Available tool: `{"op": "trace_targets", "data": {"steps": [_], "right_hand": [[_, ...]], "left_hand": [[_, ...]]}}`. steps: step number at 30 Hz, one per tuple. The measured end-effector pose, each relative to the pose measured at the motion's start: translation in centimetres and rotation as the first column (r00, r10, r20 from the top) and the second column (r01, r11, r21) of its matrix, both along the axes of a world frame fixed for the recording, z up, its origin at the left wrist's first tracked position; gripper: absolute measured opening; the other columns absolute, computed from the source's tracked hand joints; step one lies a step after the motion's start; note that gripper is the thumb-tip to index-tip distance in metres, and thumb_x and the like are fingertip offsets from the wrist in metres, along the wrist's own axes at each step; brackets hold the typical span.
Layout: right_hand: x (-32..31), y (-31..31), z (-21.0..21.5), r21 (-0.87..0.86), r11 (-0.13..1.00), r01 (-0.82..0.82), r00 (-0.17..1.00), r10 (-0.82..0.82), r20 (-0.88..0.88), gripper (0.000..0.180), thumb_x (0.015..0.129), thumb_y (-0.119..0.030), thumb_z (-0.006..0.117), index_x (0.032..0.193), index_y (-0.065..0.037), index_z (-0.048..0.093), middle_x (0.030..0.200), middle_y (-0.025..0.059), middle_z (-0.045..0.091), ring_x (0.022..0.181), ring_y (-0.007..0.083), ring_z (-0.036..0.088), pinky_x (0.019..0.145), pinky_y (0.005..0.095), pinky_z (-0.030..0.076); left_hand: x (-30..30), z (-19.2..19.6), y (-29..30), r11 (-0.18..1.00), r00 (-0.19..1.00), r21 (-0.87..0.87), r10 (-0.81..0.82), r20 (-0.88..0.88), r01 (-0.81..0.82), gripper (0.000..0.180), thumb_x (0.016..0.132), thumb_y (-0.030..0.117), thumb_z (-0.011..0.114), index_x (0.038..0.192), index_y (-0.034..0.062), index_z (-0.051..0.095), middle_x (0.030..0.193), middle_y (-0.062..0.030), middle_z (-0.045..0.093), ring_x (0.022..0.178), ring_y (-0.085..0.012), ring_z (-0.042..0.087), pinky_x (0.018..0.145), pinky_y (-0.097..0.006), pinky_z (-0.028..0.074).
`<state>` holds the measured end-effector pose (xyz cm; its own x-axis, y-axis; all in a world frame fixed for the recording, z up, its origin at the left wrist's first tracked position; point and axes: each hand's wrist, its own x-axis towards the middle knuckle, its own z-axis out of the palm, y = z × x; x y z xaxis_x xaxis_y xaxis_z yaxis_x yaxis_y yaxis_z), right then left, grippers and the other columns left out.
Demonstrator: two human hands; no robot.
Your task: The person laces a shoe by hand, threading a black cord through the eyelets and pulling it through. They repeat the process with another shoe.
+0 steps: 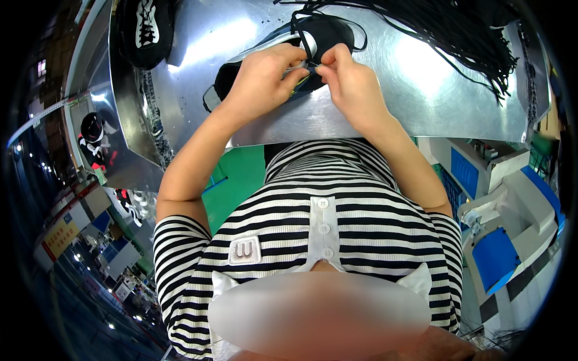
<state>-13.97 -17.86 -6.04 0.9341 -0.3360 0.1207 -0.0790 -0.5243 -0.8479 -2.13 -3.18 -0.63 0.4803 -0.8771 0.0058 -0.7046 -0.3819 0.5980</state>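
A black shoe with grey-white side panels lies on its side on the metal table, its toe toward the right. My left hand reaches over its upper, thumb and fingers pinched at a black shoelace. Close beside it, my right hand has its thumb and forefinger pressed together on the same lace, by the eyelets. The fingertips of both hands nearly meet. A loose part of the lace loops over the toe, and my hands hide much of the shoe's middle.
A thick bundle of black shoelaces spreads across the table's far right. Another black shoe with white lacing stands at the far left. The shiny metal table ends just before my body. Grey and blue machines stand at right.
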Motion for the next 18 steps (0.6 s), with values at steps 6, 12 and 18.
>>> {"op": "trace_targets", "data": {"steps": [6, 12, 18], "right_hand": [[1.0, 1.9, -1.0, 0.026, 0.999, 0.024, 0.999, -0.025, 0.032, 0.023, 0.095, -0.016, 0.061, 0.107, -0.005, 0.047, 0.073, 0.0179, 0.066, 0.066, 0.0389, 0.066, 0.059, 0.0470, 0.052], [-1.4, -0.1, 2.9, 0.022, 0.995, -0.100, 0.985, 0.102, -0.139, 0.024, 0.093, -0.019, 0.066, 0.107, -0.004, 0.055, 0.076, 0.0148, 0.068, 0.068, 0.0315, 0.068, 0.062, 0.0403, 0.053], [1.6, -8.0, 3.8, 0.316, 0.936, -0.154, 0.985, 0.118, 0.129, 0.029, 0.092, -0.019, 0.067, 0.115, -0.003, 0.066, 0.105, 0.0040, 0.071, 0.080, 0.0063, 0.060, 0.069, 0.0239, 0.049]], "left_hand": [[-0.7, -0.5, 0.4, 0.998, 1.000, -0.064, -0.014, 0.019, 0.015, 0.020, 0.085, 0.008, 0.068, 0.104, 0.0020, 0.065, 0.085, -0.0123, 0.062, 0.070, -0.0286, 0.061, 0.062, -0.035, 0.047], [-0.7, 0.6, 2.4, 0.996, 0.931, 0.031, -0.093, 0.354, 0.088, 0.022, 0.081, 0.008, 0.067, 0.103, 0.0078, 0.068, 0.082, -0.0066, 0.061, 0.067, -0.0238, 0.061, 0.058, -0.034, 0.047], [-1.8, 0.6, 3.8, 0.912, 0.713, -0.088, -0.251, 0.655, 0.401, 0.023, 0.075, 0.012, 0.066, 0.098, 0.0085, 0.067, 0.078, 0.0013, 0.056, 0.063, -0.0127, 0.056, 0.055, -0.027, 0.045]]}}
